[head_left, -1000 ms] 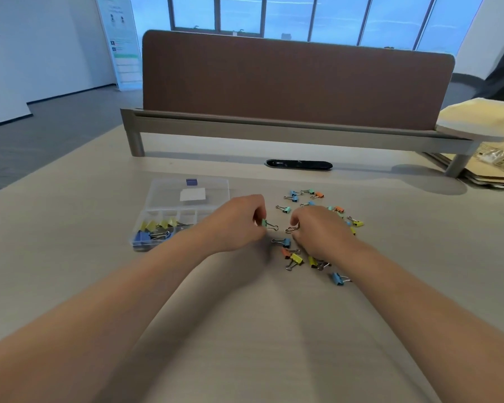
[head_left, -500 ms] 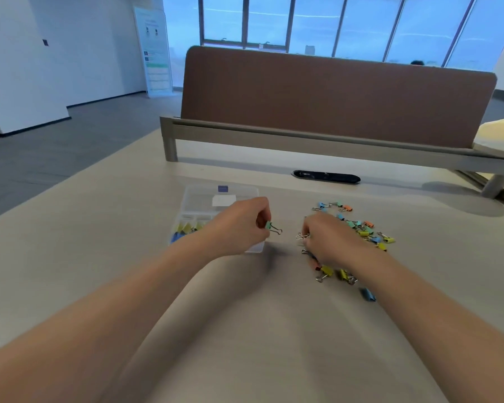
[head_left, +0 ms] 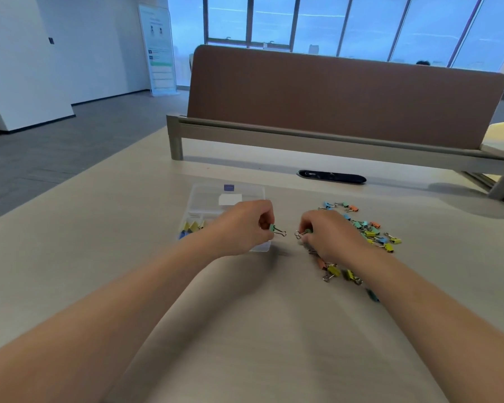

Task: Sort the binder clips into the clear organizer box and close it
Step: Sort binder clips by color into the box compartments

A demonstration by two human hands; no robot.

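Note:
The clear organizer box [head_left: 204,196] lies open on the desk, with yellow and blue clips [head_left: 190,228] in its near-left compartments. My left hand [head_left: 245,225] hovers over the box's right side and pinches a green binder clip [head_left: 277,229]. My right hand [head_left: 329,234] is just right of it and pinches another green binder clip [head_left: 302,233]. A loose pile of coloured binder clips [head_left: 367,228] spreads to the right of and under my right hand, with a few yellow and orange ones [head_left: 333,270] near my wrist.
A brown desk divider [head_left: 332,94] on a grey rail runs across the back. A black cable port [head_left: 332,176] sits in the desk behind the clips. The desk's left edge [head_left: 93,170] drops to the floor.
My left hand has carried its green clip left, from the pile to over the box's right side. My right hand has picked a green clip out of the pile. The camera has turned left.

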